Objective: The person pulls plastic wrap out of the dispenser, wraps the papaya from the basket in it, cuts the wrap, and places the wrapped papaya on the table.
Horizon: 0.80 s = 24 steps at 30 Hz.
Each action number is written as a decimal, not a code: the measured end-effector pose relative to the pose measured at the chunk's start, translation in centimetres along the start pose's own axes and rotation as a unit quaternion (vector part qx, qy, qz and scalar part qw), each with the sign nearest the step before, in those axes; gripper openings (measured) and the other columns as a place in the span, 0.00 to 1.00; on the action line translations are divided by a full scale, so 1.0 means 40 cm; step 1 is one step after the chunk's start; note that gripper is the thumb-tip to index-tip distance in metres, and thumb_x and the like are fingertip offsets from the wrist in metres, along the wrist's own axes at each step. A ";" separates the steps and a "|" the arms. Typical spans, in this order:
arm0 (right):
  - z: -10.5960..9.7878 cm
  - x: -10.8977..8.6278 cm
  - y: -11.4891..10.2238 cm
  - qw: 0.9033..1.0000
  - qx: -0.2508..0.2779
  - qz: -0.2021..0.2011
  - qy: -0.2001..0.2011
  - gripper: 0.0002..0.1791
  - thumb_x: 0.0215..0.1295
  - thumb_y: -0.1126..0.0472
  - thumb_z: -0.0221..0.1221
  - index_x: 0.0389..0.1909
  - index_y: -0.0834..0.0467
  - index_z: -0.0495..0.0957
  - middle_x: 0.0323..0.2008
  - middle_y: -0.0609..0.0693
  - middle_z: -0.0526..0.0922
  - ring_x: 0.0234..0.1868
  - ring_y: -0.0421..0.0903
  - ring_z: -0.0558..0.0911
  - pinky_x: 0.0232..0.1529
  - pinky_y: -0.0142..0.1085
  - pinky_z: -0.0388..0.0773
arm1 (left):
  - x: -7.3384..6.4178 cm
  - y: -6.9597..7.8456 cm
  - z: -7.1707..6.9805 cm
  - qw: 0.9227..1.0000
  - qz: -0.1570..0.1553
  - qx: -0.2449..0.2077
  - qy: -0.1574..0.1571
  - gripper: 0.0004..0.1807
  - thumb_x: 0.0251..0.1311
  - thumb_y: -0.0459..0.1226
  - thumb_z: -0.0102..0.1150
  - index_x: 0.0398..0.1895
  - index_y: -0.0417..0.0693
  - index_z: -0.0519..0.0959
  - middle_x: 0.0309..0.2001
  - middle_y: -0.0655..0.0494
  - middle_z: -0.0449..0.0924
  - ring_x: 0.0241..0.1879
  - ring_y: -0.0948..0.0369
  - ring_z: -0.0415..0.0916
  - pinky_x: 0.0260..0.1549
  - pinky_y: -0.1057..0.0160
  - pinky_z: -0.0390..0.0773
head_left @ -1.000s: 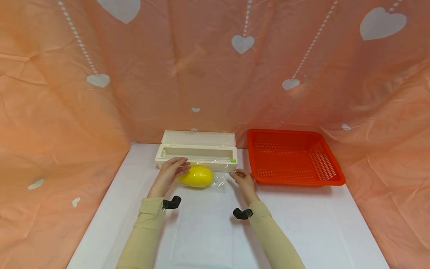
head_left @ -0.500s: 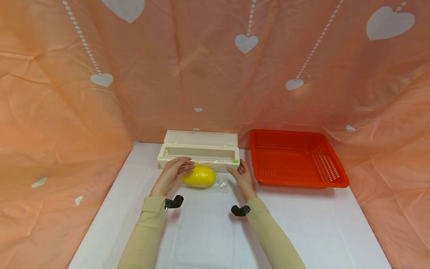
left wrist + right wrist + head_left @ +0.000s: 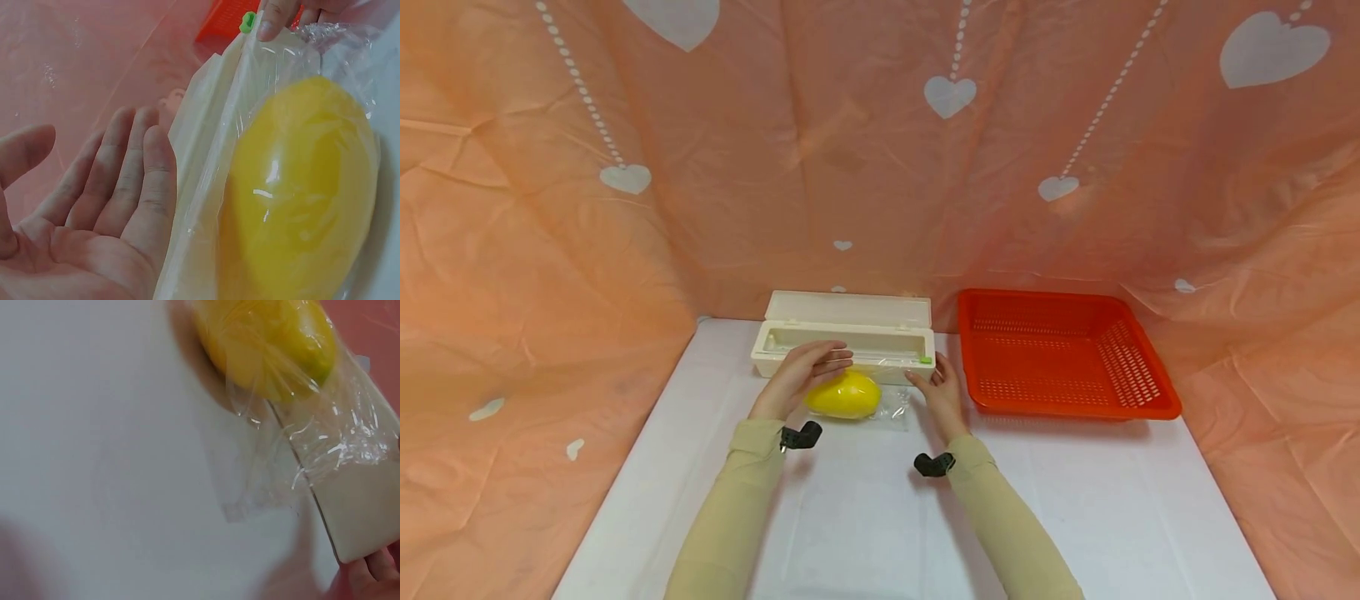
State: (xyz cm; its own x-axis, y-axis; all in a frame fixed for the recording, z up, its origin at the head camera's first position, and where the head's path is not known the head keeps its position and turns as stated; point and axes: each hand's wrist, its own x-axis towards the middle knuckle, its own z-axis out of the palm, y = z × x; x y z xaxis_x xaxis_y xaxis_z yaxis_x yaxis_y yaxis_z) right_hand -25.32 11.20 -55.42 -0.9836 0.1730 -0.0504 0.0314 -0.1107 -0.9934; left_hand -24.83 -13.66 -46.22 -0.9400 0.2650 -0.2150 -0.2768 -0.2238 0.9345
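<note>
A cream cling film dispenser box (image 3: 850, 327) stands at the back of the table, its lid raised. Clear film (image 3: 350, 444) hangs down its front and covers a yellow, mango-like fruit (image 3: 846, 396) lying before it. My left hand (image 3: 801, 377), fingers extended, hovers at the box's front left beside the fruit; the left wrist view shows its bare palm (image 3: 94, 256). With my right hand (image 3: 943, 396) I grip the box's right end, thumb in front near a green slide cutter (image 3: 248, 22). Some of those fingers are hidden behind the end.
A red plastic basket (image 3: 1067, 408) with perforated sides stands to the right of the box. White cloth (image 3: 865, 517) covers the table. An orange curtain with pale hearts (image 3: 880, 208) hangs close behind and along both sides.
My right hand has reached from the film's edge to the box's right end and taken hold there. My left hand has lifted slightly and shifted right toward the box.
</note>
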 end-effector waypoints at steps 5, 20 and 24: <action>-0.007 0.007 0.001 1.000 0.007 0.000 -0.009 0.38 0.56 0.71 0.66 0.68 0.65 0.60 0.65 0.62 0.66 0.61 0.58 0.71 0.55 0.42 0.75 | 0.031 0.001 0.025 1.000 -0.006 -0.006 -0.023 0.24 0.72 0.37 0.47 0.64 0.27 0.65 0.57 0.35 0.73 0.57 0.46 0.72 0.57 0.55 0.72; -0.017 0.019 0.006 1.000 -0.009 0.008 0.002 0.35 0.57 0.68 0.66 0.65 0.68 0.64 0.63 0.65 0.68 0.60 0.60 0.71 0.57 0.45 0.73 | 0.109 0.006 0.094 0.999 0.002 0.021 -0.049 0.23 0.70 0.35 0.50 0.61 0.26 0.67 0.57 0.33 0.72 0.59 0.43 0.69 0.54 0.57 0.74; -0.017 0.018 0.015 0.999 -0.005 -0.030 0.020 0.35 0.56 0.71 0.67 0.64 0.69 0.65 0.62 0.66 0.69 0.62 0.60 0.70 0.62 0.46 0.68 | 0.119 0.009 0.113 0.999 0.002 0.027 -0.045 0.22 0.70 0.35 0.50 0.60 0.26 0.69 0.56 0.32 0.73 0.57 0.44 0.72 0.53 0.57 0.75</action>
State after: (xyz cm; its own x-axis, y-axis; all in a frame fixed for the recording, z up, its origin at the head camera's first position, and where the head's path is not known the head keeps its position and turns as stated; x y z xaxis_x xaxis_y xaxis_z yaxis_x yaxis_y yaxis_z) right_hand -25.87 11.91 -56.11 -0.9761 0.2172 0.0057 -0.0259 -0.0901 -0.9956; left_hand -28.48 -8.24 -45.64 -0.9185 0.3481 -0.1875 -0.2598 -0.1738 0.9499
